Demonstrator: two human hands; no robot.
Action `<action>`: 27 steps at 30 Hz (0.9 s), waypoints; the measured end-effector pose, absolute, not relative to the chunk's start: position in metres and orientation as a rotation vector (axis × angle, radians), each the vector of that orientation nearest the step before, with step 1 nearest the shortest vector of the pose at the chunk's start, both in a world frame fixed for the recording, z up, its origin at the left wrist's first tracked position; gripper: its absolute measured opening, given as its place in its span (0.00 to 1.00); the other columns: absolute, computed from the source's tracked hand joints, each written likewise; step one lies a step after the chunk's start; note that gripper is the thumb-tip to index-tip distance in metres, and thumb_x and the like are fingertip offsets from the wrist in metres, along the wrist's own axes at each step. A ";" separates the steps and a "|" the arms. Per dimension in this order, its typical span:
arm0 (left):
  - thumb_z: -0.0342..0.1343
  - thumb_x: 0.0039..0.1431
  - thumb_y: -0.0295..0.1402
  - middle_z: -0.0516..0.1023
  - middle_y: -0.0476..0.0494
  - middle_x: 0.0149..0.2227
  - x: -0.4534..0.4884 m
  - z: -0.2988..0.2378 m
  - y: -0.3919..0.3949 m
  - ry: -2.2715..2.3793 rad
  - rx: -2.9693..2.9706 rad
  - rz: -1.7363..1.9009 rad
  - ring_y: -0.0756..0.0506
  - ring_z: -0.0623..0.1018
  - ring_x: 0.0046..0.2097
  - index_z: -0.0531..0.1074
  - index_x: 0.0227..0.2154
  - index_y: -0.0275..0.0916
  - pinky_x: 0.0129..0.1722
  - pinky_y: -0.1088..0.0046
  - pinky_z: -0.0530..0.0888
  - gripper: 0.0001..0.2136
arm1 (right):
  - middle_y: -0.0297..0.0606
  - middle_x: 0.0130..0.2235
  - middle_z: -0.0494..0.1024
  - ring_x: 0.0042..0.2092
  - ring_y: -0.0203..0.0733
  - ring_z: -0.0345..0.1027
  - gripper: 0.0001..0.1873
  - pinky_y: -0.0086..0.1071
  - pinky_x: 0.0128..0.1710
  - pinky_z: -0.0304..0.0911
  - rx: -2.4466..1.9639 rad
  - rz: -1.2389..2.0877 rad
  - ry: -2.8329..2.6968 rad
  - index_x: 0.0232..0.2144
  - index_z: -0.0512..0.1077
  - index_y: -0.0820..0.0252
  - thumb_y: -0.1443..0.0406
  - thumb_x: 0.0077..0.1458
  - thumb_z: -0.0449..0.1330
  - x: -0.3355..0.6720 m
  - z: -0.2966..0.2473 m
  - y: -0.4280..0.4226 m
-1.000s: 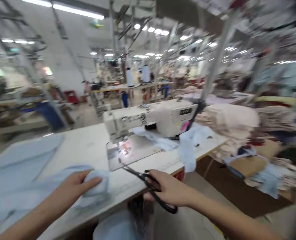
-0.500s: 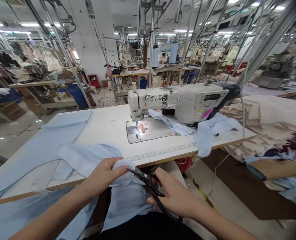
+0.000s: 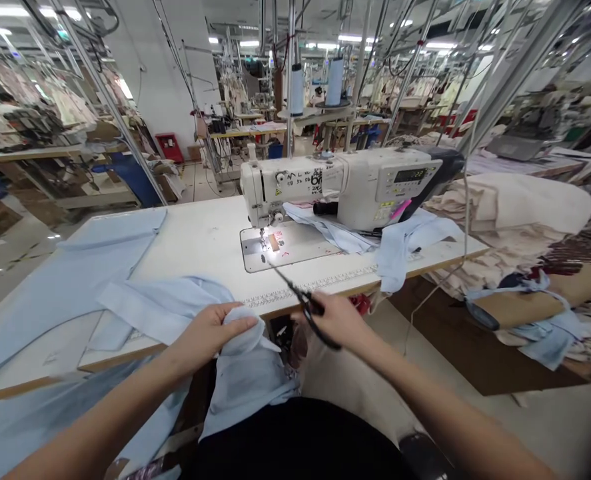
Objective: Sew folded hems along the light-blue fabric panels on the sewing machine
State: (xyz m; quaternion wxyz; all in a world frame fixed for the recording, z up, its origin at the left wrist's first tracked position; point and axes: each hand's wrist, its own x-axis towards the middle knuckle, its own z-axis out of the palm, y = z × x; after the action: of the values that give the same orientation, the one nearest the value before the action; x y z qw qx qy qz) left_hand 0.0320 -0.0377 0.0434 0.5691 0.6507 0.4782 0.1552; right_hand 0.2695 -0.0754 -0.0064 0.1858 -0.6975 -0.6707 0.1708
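My left hand (image 3: 208,335) grips a bunched fold of light blue shirt fabric (image 3: 242,337) at the table's front edge. The rest of that cloth hangs over the edge toward my lap. My right hand (image 3: 340,321) holds black-handled scissors (image 3: 305,308), whose closed, narrow blades point up and left toward the needle plate of the white sewing machine (image 3: 340,190). The scissors stand apart from the cloth. Another strip of the same blue fabric (image 3: 395,253) lies under the machine's arm and droops over the table edge.
The white sewing table (image 3: 200,243) has a ruler strip along its front edge, and a long blue fabric panel (image 3: 75,280) lies on its left side. Beige fabric stacks (image 3: 515,227) sit to the right. Metal poles and further workstations stand behind.
My right hand has moved up and right, away from the left hand, taking the scissors off the cloth. The left hand keeps its hold on the fabric. The view has steadied since the oldest frame.
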 end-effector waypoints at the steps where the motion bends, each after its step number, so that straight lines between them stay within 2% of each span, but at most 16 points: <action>1: 0.58 0.50 0.51 0.74 0.50 0.26 0.033 0.043 -0.035 1.130 1.546 0.376 0.48 0.71 0.26 0.74 0.29 0.38 0.24 0.76 0.65 0.18 | 0.37 0.27 0.74 0.30 0.44 0.69 0.15 0.30 0.27 0.58 -2.031 0.412 -1.857 0.28 0.68 0.59 0.53 0.52 0.61 0.279 -0.003 -0.061; 4: 0.56 0.51 0.52 0.74 0.49 0.27 0.037 0.045 -0.028 1.159 1.706 0.385 0.48 0.71 0.28 0.73 0.29 0.38 0.27 0.76 0.66 0.19 | 0.48 0.38 0.75 0.40 0.52 0.70 0.15 0.37 0.36 0.64 -2.110 0.294 -1.800 0.36 0.70 0.64 0.58 0.52 0.61 0.309 0.003 -0.020; 7: 0.55 0.51 0.51 0.74 0.49 0.28 0.041 0.047 -0.019 1.166 1.850 0.375 0.47 0.72 0.30 0.72 0.29 0.38 0.30 0.75 0.67 0.19 | 0.58 0.50 0.69 0.52 0.60 0.63 0.18 0.48 0.50 0.61 -2.115 0.154 -1.787 0.45 0.68 0.70 0.66 0.53 0.59 0.319 0.002 -0.004; 9: 0.56 0.51 0.51 0.72 0.50 0.27 0.044 0.047 -0.014 1.135 1.841 0.367 0.48 0.71 0.29 0.71 0.28 0.38 0.29 0.75 0.66 0.18 | 0.56 0.55 0.64 0.57 0.58 0.57 0.21 0.50 0.56 0.57 -1.950 0.067 -1.880 0.51 0.65 0.68 0.68 0.55 0.57 0.307 -0.001 -0.009; 12: 0.57 0.50 0.48 0.72 0.50 0.26 0.048 0.040 -0.002 1.009 1.750 0.348 0.49 0.71 0.29 0.70 0.30 0.38 0.29 0.75 0.68 0.16 | 0.46 0.57 0.64 0.59 0.50 0.56 0.21 0.49 0.56 0.59 -1.263 -0.055 -2.155 0.55 0.63 0.59 0.69 0.59 0.52 0.272 -0.008 -0.031; 15: 0.59 0.48 0.43 0.73 0.48 0.31 0.052 0.029 0.009 0.868 1.673 0.380 0.46 0.73 0.34 0.70 0.32 0.38 0.35 0.71 0.71 0.14 | 0.41 0.56 0.67 0.58 0.45 0.58 0.18 0.46 0.55 0.61 -0.875 -0.100 -2.187 0.51 0.67 0.53 0.71 0.62 0.48 0.242 -0.015 -0.044; 18: 0.58 0.45 0.37 0.73 0.48 0.32 0.053 0.020 0.014 0.802 1.571 0.441 0.44 0.74 0.37 0.69 0.33 0.38 0.37 0.70 0.72 0.12 | 0.41 0.51 0.71 0.55 0.43 0.61 0.14 0.43 0.53 0.63 -0.833 -0.086 -2.137 0.46 0.70 0.55 0.69 0.63 0.48 0.234 -0.019 -0.040; 20: 0.55 0.45 0.34 0.72 0.50 0.32 0.052 0.018 0.015 0.785 1.476 0.430 0.46 0.74 0.35 0.68 0.36 0.40 0.35 0.72 0.72 0.13 | 0.42 0.49 0.72 0.54 0.42 0.62 0.12 0.42 0.52 0.63 -0.794 -0.072 -2.154 0.43 0.71 0.57 0.69 0.63 0.49 0.236 -0.021 -0.033; 22: 0.53 0.45 0.32 0.73 0.51 0.33 0.049 0.016 0.014 0.780 1.413 0.386 0.48 0.74 0.34 0.66 0.40 0.40 0.34 0.74 0.71 0.16 | 0.41 0.48 0.73 0.54 0.42 0.61 0.11 0.41 0.52 0.62 -0.758 -0.043 -2.200 0.41 0.71 0.58 0.69 0.62 0.49 0.240 -0.024 -0.028; 24: 0.52 0.45 0.33 0.75 0.48 0.39 0.047 0.015 0.012 0.783 1.408 0.358 0.46 0.75 0.36 0.63 0.46 0.40 0.33 0.74 0.72 0.21 | 0.40 0.47 0.74 0.54 0.42 0.61 0.10 0.41 0.53 0.60 -0.731 0.011 -2.245 0.38 0.71 0.58 0.68 0.63 0.49 0.242 -0.026 -0.026; 27: 0.51 0.48 0.37 0.72 0.42 0.51 0.044 0.014 0.006 0.773 1.559 0.356 0.40 0.74 0.48 0.57 0.55 0.38 0.42 0.69 0.73 0.29 | 0.38 0.44 0.74 0.52 0.41 0.62 0.11 0.40 0.53 0.59 -0.719 0.090 -2.216 0.33 0.70 0.58 0.70 0.61 0.48 0.242 -0.024 -0.029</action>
State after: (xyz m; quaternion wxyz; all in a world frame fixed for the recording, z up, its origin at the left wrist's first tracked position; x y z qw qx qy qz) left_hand 0.0438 0.0064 0.0141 0.6309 0.6809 0.3377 0.1555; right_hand 0.2418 -0.0289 -0.0237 0.3942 -0.2834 -0.8735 0.0356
